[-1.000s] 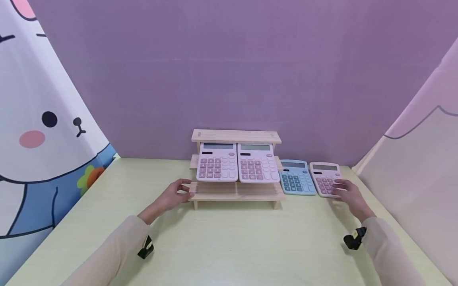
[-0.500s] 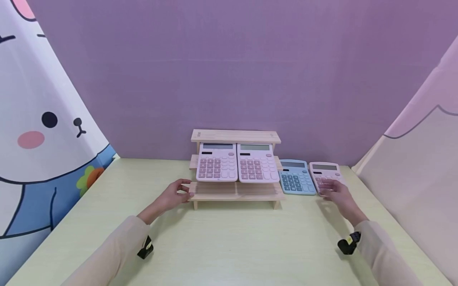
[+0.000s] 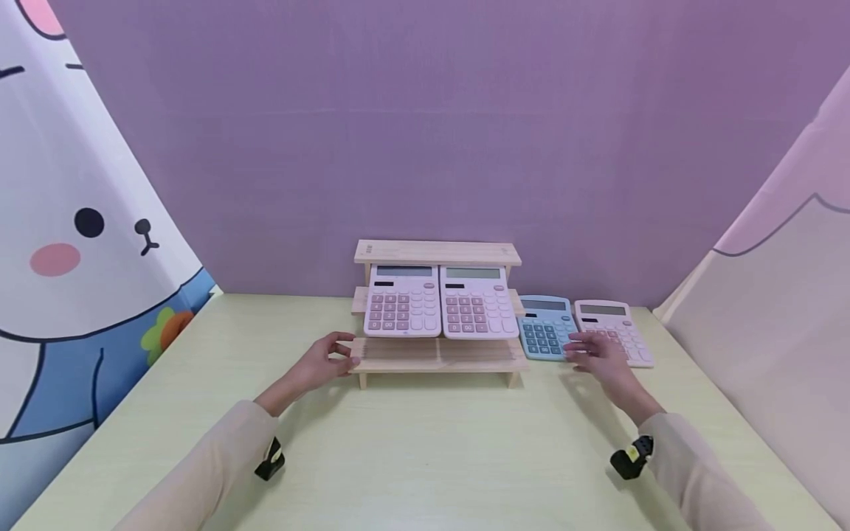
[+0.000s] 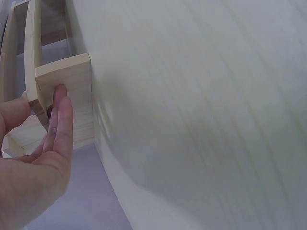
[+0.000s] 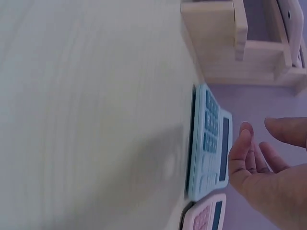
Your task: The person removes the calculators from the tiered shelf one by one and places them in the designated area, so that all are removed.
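Note:
A three-tier wooden shelf (image 3: 440,355) stands at the back middle of the table. My left hand (image 3: 324,363) holds its lowest board by the left end; in the left wrist view the thumb lies on one face of the board and the fingers (image 4: 62,127) against the other side, by the leg. Two pink calculators (image 3: 402,302) lean side by side on the middle tier. To the right of the shelf lie a blue calculator (image 3: 550,328) and another pink calculator (image 3: 607,310). My right hand (image 3: 606,365) hovers over where these two meet, fingers loosely bent, nothing in its grasp.
The pale wood-grain table (image 3: 425,457) runs up to a purple backdrop (image 3: 432,133). A printed cartoon cloth (image 3: 80,295) slopes down along the left, and a pale cloth (image 3: 777,332) borders the right side.
My right hand has moved left, from over the pink calculator on the table to the blue one's right edge. My left hand, the shelf and the calculators have stayed in place.

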